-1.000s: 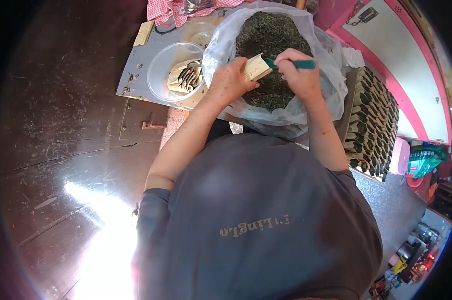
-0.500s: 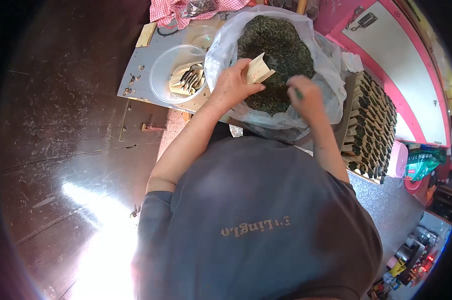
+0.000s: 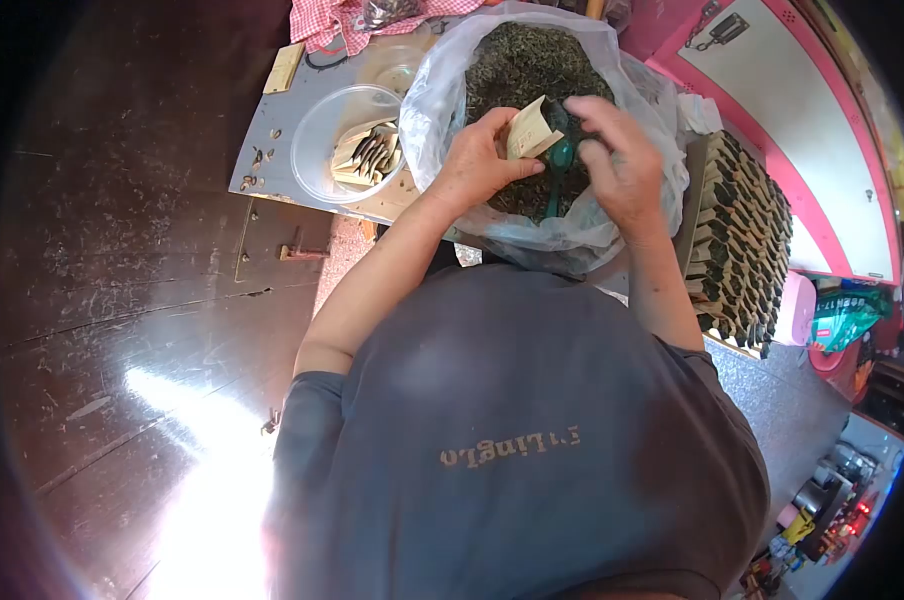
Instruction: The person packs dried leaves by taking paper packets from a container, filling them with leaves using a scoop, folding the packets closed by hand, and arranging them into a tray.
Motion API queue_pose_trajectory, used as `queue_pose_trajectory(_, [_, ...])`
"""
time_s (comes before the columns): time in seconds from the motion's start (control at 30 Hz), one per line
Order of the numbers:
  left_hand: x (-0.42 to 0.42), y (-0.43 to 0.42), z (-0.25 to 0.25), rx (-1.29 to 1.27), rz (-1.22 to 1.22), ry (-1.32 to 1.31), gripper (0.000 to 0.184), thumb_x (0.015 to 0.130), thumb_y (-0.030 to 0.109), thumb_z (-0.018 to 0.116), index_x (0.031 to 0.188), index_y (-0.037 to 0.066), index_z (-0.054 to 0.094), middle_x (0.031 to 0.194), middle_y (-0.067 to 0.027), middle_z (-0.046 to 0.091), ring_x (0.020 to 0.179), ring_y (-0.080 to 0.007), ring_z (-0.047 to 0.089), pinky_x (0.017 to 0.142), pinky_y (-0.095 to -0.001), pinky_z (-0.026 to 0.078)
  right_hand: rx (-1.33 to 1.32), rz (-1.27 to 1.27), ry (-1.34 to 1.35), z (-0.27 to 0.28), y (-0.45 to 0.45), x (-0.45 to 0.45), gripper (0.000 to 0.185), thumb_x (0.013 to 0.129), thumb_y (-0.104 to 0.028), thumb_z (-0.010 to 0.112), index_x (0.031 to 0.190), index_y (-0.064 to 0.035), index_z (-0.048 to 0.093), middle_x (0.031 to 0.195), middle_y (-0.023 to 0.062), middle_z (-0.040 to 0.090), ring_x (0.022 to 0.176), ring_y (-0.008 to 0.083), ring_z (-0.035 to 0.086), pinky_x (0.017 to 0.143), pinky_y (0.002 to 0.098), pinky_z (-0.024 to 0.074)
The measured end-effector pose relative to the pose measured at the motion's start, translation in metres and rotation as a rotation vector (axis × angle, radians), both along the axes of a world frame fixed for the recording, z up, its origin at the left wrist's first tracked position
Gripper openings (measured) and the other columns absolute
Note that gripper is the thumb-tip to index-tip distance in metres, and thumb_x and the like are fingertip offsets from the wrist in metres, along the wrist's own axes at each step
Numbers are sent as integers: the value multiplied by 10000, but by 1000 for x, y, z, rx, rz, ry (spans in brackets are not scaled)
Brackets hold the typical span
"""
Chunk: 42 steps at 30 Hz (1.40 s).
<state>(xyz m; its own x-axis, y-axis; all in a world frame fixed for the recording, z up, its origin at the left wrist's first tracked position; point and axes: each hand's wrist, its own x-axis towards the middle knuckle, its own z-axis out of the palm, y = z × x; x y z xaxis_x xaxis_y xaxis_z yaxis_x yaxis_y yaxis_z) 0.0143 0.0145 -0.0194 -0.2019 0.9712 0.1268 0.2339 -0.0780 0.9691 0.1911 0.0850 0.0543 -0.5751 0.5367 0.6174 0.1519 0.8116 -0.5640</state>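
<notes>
My left hand pinches a small cream paper packet with its mouth spread open. Below it, chopped dried leaves fill a large translucent plastic bag. A green spoon lies on the leaves, between the packet and my right hand. That hand hovers over the right side of the bag, its thumb and fingers apart and apparently touching nothing. To the left, a clear round plastic tub holds several paper packets and dark, thin pieces.
Many filled paper packets stand in rows at the right. A pink-and-white cabinet rises behind them. A checked red cloth, a small wooden block and scattered bits lie on the grey tabletop.
My right hand has let go of the green spoon, which now lies on the leaves. Its fingers have spread and moved up near the packet. My left hand still holds the packet, slightly shifted right.
</notes>
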Motion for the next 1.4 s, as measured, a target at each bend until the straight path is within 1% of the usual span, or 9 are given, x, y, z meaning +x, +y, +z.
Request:
queue_pose_trajectory(0.13, [2, 1, 12, 11, -26, 55, 533, 702, 84, 819, 1162, 52, 552, 1018, -34, 656, 946, -110, 597, 837, -262, 471, 41, 61, -53, -11, 1, -2, 398, 721, 77, 557, 1092, -31, 651, 1081, 126, 653, 862, 213, 625, 788, 304, 506])
queue_pose_trajectory(0.2, [4, 0, 6, -40, -26, 13, 539, 705, 70, 813, 1174, 54, 548, 1022, -26, 650, 953, -109, 596, 825, -255, 471, -61, -37, 19, 1, -3, 5, 377, 715, 73, 565, 1068, -25, 651, 1063, 147, 655, 936, 243, 644, 806, 318, 508])
queue_pose_trajectory(0.33, [5, 3, -2, 1, -82, -39, 612, 640, 131, 852, 1175, 54, 563, 977, -73, 669, 918, -141, 618, 825, -292, 489, 148, 53, -64, -15, 2, 10, 316, 694, 40, 611, 1002, -17, 657, 996, 143, 660, 863, 280, 644, 764, 351, 520])
queue_pose_trajectory(0.57, [28, -10, 43, -228, -571, -401, 636, 696, -83, 747, 1271, 41, 506, 1119, -7, 579, 1051, -122, 554, 913, -293, 466, 164, 5, 5, 6, -33, 51, 147, 685, 2, 650, 822, -37, 615, 768, 93, 570, 724, 276, 594, 606, 353, 479])
queue_pose_trajectory(0.7, [62, -3, 49, -158, -751, -364, 690, 700, 29, 769, 1321, 41, 468, 1180, -49, 581, 1088, -148, 541, 926, -290, 448, 160, -205, 20, 30, -60, 106, 178, 638, 65, 637, 787, -31, 618, 692, 88, 539, 611, 263, 548, 545, 334, 453])
queue_pose_trajectory(0.9, [117, 13, 55, -132, -855, -2, 392, 762, 106, 720, 1140, 70, 624, 1171, -45, 612, 1076, -181, 570, 883, -303, 473, 7, -694, -18, 64, -110, 217, 112, 734, 78, 585, 821, 20, 622, 739, 30, 581, 669, 85, 530, 601, 227, 423])
queue_pose_trajectory(0.93, [131, 15, 54, 88, -981, 220, 399, 767, 65, 700, 1156, 86, 614, 1186, -54, 594, 1054, -195, 566, 857, -310, 483, 2, -720, -12, 65, -115, 231, 97, 757, 78, 578, 826, 24, 619, 755, 18, 581, 694, 76, 525, 620, 216, 415])
queue_pose_trajectory(1.07, [190, 7, 36, 591, -1065, 624, 428, 772, 37, 662, 1183, 136, 603, 1104, -77, 582, 976, -248, 569, 794, -328, 497, -159, -863, -85, 61, -136, 254, 86, 765, 95, 589, 822, 31, 597, 775, 13, 561, 698, 72, 489, 620, 208, 384])
queue_pose_trajectory(1.4, [229, 11, 15, 848, -836, 903, 367, 759, 108, 583, 1123, 149, 591, 882, -35, 535, 834, -208, 564, 699, -312, 495, -15, -1013, -284, 36, -142, 255, 120, 715, 60, 623, 812, -2, 591, 716, 46, 559, 623, 110, 529, 568, 233, 424])
